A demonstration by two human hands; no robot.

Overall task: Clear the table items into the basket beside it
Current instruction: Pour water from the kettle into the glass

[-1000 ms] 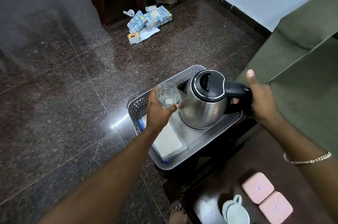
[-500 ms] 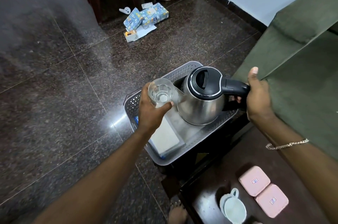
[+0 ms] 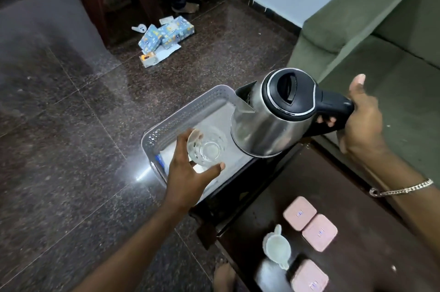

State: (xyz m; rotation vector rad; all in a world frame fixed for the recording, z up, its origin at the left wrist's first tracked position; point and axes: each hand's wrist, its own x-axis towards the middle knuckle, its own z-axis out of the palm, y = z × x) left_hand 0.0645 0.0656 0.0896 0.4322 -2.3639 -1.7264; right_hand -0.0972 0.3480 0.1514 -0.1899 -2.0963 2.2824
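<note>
Left hand (image 3: 188, 179) gripping glass (image 3: 206, 147) inside basket (image 3: 181, 115); right hand (image 3: 362, 117) gripping kettle (image 3: 269, 120) handle, holding it over basket edge.

basket (image 3: 181, 110) near end hidden by left hand (image 3: 188, 179), kettle (image 3: 269, 120)

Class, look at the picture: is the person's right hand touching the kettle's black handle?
Touching. The head view shows the right hand wrapped around the kettle handle, fingertips curled under it, thumb raised clear.
</note>
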